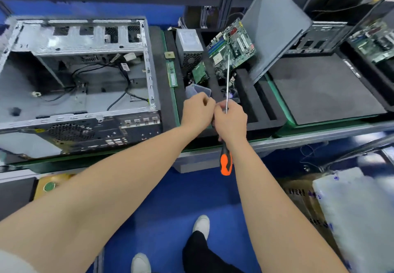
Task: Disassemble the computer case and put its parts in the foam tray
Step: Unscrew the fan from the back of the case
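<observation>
The person stands on a blue floor in white shoes, both forearms stretched forward. The hands meet above the near edge of the black foam tray. The right hand is curled round a screwdriver. Its orange and black handle hangs below the wrist and its thin shaft points away over the tray. The left hand touches the right at the fingertips with its fingers curled in; whether it pinches anything small cannot be told.

Just beyond the left hand a clear plastic box sits in the tray. Farther in lie a small green card and a grey power supply, and a motherboard leans tilted in the next compartment. A memory stick lies along the tray's left rim. A grey side panel leans at the tray's right end.

To the left the computer case lies open on the surface, with loose black cables inside.
</observation>
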Demonstrator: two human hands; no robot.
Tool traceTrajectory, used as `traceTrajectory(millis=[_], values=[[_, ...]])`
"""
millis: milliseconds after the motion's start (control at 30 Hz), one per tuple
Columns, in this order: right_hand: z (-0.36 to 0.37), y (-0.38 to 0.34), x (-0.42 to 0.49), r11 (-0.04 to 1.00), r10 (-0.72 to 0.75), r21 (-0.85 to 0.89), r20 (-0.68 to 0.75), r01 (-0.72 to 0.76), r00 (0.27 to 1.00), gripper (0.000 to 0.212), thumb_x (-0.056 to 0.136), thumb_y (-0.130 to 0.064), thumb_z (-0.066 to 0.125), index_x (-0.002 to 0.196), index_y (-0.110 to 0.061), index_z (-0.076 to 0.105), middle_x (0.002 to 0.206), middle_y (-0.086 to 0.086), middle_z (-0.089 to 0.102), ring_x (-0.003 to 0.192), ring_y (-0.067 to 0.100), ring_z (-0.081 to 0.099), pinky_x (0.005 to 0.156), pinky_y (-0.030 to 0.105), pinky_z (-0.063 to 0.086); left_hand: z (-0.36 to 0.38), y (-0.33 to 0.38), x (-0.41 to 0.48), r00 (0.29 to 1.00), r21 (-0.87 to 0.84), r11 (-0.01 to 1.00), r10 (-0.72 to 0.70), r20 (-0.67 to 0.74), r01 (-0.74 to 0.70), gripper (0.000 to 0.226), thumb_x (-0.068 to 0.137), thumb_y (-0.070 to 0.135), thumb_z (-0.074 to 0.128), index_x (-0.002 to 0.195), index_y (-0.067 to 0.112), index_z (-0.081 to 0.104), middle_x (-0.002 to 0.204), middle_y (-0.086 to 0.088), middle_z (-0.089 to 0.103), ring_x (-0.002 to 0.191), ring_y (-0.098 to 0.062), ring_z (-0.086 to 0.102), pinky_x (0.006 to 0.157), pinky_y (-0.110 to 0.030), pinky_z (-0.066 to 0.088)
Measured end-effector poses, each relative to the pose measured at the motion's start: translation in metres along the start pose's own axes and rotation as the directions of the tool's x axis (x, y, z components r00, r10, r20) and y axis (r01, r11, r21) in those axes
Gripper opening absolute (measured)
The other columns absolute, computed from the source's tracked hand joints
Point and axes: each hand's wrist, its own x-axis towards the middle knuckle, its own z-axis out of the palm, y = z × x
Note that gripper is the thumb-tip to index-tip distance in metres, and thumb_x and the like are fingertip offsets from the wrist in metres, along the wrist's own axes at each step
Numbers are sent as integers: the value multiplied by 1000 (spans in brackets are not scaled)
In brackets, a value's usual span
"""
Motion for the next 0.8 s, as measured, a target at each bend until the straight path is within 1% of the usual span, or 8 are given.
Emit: traceTrajectory(millis=[100, 200, 267, 333, 433, 533, 667, 800], values=[[1, 8, 37, 998, -3, -57, 98, 9, 995, 18, 101, -22, 54, 100, -15, 72, 94, 11, 74, 66, 28, 66, 36, 27, 48, 13, -15, 23, 1000, 201, 979, 30, -6, -28, 42, 98, 19, 49, 57, 17, 38, 56, 0, 45, 59, -22, 43, 50, -35, 22], [8, 16, 67, 996, 31, -84, 190, -15, 981, 19, 101, -20, 54, 100, -13, 72, 89, 12, 74, 56, 24, 63, 33, 24, 44, 23, -29, 41, 995, 519, 850, 101, 10, -91, 38, 96, 23, 53, 60, 17, 43, 65, -3, 53, 71, -29, 47, 63, -36, 29], [13, 20, 82, 994, 52, -104, 233, -28, 971, 19, 101, -20, 53, 99, -12, 71, 90, 13, 74, 60, 25, 65, 34, 24, 45, 29, -37, 47, 993, 655, 747, 107, 54, -116, 20, 92, 27, 60, 74, 18, 61, 78, -4, 62, 82, -29, 51, 72, -36, 34], [17, 24, 93, 993, 56, -119, 264, -25, 963, 20, 101, -20, 52, 98, -13, 70, 92, 13, 74, 61, 25, 63, 35, 23, 45, 33, -46, 49, 990, 748, 649, 97, 103, -141, 12, 88, 29, 63, 82, 20, 68, 82, -2, 63, 84, -26, 48, 75, -35, 33], [20, 30, 103, 992, 53, -121, 292, -18, 955, 21, 100, -19, 51, 98, -11, 70, 88, 13, 74, 59, 24, 60, 34, 23, 44, 37, -55, 48, 986, 835, 525, 78, 147, -166, 12, 84, 29, 62, 74, 22, 62, 72, 3, 48, 80, -23, 37, 74, -33, 27], [21, 35, 110, 993, 55, -119, 313, -19, 948, 20, 99, -18, 51, 96, -13, 70, 85, 12, 75, 57, 22, 59, 34, 23, 44, 38, -61, 47, 982, 886, 423, 67, 176, -188, 10, 83, 27, 61, 76, 21, 65, 73, 4, 44, 81, -22, 33, 74, -33, 25], [20, 40, 116, 993, 70, -117, 330, -32, 942, 19, 98, -18, 51, 96, -14, 70, 85, 11, 74, 54, 22, 60, 34, 23, 44, 40, -59, 49, 980, 915, 353, 36, 196, -196, 19, 83, 31, 67, 71, 25, 53, 72, 5, 42, 80, -22, 33, 73, -34, 26], [20, 47, 116, 992, 92, -108, 343, -58, 935, 22, 99, -20, 50, 97, -10, 69, 84, 13, 75, 51, 21, 58, 34, 23, 44, 41, -57, 51, 979, 927, 320, 3, 205, -196, 24, 82, 24, 70, 72, 25, 49, 70, 6, 39, 82, -22, 33, 74, -33, 26]])
